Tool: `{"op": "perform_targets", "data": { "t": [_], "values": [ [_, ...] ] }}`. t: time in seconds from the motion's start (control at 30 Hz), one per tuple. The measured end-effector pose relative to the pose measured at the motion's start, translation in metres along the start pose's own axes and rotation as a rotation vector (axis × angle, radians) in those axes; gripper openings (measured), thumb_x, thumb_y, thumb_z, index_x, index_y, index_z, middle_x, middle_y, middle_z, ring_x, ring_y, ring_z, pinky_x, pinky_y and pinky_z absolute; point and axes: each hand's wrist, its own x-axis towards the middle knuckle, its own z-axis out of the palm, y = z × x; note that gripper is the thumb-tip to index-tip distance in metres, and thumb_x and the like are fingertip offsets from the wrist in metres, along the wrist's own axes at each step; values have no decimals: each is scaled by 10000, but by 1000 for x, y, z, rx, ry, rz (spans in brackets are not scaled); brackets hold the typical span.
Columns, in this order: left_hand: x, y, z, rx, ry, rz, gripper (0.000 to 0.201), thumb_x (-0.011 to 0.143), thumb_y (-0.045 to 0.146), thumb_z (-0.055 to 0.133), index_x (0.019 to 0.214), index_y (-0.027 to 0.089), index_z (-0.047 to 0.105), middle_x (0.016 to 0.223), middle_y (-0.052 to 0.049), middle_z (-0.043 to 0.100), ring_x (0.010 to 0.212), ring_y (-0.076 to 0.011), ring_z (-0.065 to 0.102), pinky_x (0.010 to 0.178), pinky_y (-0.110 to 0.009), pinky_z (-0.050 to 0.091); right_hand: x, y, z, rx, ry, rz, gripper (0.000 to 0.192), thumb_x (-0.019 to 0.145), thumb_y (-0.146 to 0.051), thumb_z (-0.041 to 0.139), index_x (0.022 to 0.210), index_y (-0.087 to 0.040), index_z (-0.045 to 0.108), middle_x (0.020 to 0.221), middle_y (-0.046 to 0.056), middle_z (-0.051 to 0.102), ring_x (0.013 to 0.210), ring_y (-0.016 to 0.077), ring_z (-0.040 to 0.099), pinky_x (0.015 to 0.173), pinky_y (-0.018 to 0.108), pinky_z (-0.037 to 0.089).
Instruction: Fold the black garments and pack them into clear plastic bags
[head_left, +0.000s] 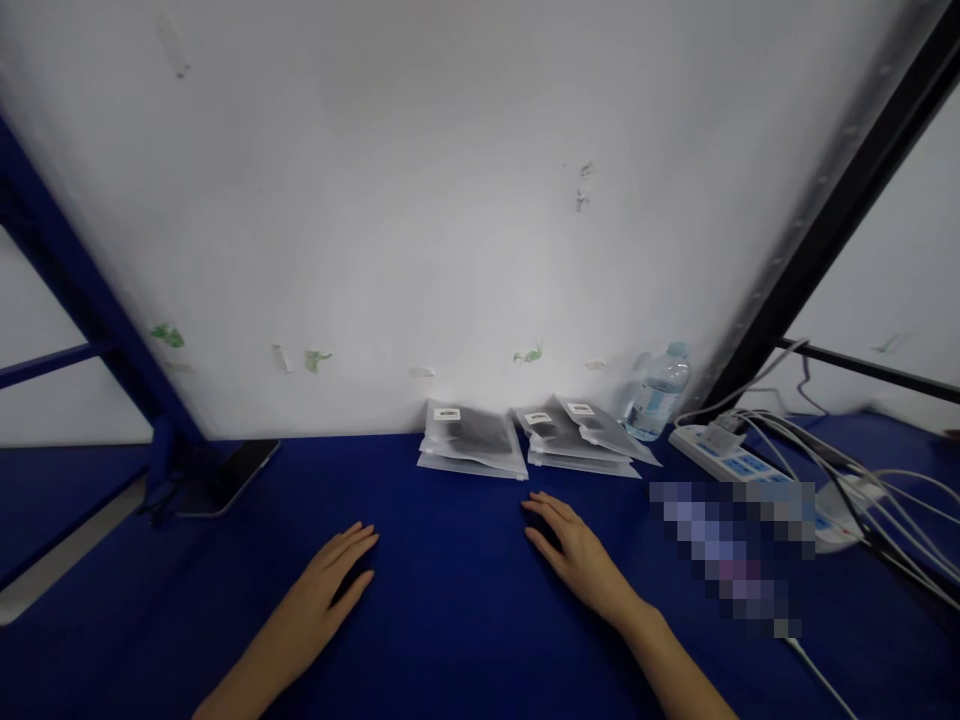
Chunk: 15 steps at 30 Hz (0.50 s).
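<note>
A dark phone [229, 477] lies at left; right of centre, a water bottle [658, 392], then what seems a power strip [724, 455] with white cables [862, 470].

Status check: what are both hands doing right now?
Left hand and right hand flat on blue table, empty. Bagged packets just ahead, untouched. Nothing between.

Both bare forearms come up from the bottom edge of the frame, angling toward the centre. The left hand [330, 580] sits lower left of centre, palm down, fingers stretched forward and slightly spread, thumb out to the right. The right hand [574, 555] sits just right of centre, palm down too, fingers relaxed and pointing up-left, wrist bent a little. Neither hand grips anything; both lie flat and well apart.
</note>
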Motion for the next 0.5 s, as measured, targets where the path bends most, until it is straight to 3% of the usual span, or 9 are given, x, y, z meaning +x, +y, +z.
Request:
{"op": "perform_targets", "data": {
  "t": [0.5],
  "values": [
    [-1,0,-1,-6,-10,-17,417,959,391,444,1372,345,473,1427,13,496,1345,-241,405,1074,-464,392,0,4,4,-4,2,3,363,930,-407,476,1240,-252,582,1350,84,545,1297,253,458,1087,484,381]
  ]
}}
